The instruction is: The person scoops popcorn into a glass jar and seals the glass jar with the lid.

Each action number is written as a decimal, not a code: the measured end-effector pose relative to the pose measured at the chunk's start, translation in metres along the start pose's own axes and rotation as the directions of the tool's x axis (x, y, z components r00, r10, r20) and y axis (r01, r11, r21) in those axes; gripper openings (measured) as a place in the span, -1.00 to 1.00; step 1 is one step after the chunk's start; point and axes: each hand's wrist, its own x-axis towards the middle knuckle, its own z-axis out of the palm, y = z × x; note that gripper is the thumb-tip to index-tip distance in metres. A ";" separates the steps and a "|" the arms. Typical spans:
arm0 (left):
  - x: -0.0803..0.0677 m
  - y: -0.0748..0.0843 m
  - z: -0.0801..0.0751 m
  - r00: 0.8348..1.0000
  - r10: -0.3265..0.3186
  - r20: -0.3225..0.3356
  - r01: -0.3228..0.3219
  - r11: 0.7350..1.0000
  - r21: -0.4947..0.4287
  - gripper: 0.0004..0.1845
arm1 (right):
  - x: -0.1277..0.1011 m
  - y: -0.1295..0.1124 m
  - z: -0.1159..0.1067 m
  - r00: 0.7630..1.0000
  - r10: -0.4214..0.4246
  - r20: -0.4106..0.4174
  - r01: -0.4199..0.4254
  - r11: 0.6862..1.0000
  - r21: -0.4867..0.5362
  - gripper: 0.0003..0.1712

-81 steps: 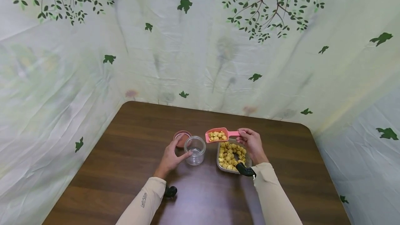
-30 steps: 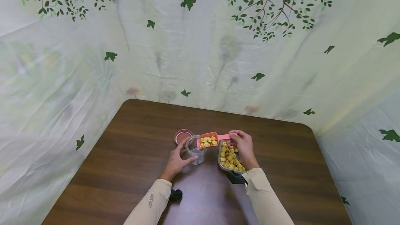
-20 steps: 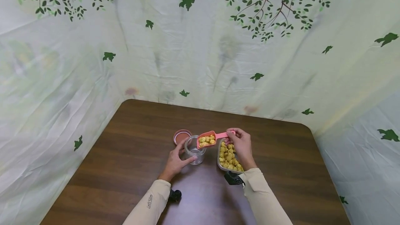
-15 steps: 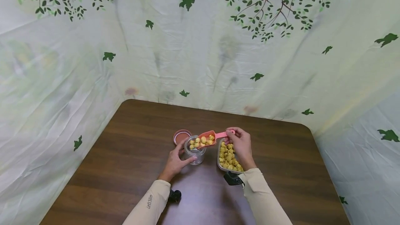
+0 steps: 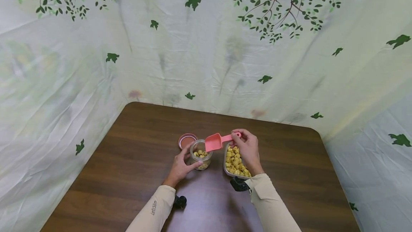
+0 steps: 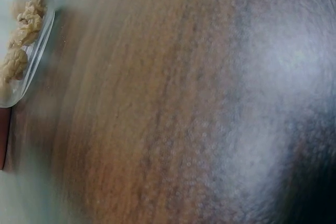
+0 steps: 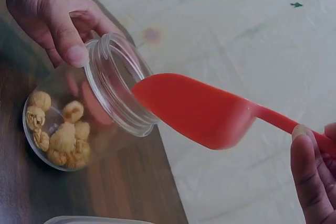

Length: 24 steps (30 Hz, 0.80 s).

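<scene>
My left hand (image 5: 180, 167) grips a clear screw-top jar (image 5: 207, 161) around its neck, with the thumb in front and fingers behind. Popcorn pieces (image 7: 63, 137) lie at the bottom of the jar. The right hand (image 5: 250, 151) pinches the handle of a pink scoop (image 5: 213, 142). In the right wrist view the tip of the scoop's bowl (image 7: 194, 111) overlaps the jar's mouth, and no popcorn shows in it. Partly under my right hand stands a clear tub (image 5: 226, 169) of popcorn (image 5: 236, 163). The left wrist view shows this tub's rim (image 6: 44, 32), but neither hand.
A reddish round lid (image 5: 187, 141) lies on the brown wooden table (image 5: 154, 124) just behind the jar. Pale fabric (image 5: 212, 63) printed with leaves hangs behind and beside the table. Each wrist wears a dark camera on a strap.
The right hand brought the loaded scoop left from above the tub to the jar and tipped it. Popcorn slid from the scoop into the jar. The left hand moved further around the jar.
</scene>
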 end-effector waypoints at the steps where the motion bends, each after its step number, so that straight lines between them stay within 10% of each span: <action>1: 0.000 0.004 -0.001 1.000 -0.002 0.002 0.002 1.000 0.004 -0.21 | 0.000 0.000 0.000 1.000 -0.012 0.006 0.012 1.000 -0.004 -0.82; 24: 0.001 -0.012 0.001 0.997 -0.075 0.014 0.075 0.996 -0.039 -0.15 | 0.003 0.012 -0.006 0.998 0.055 -0.031 -0.051 0.991 0.125 -0.84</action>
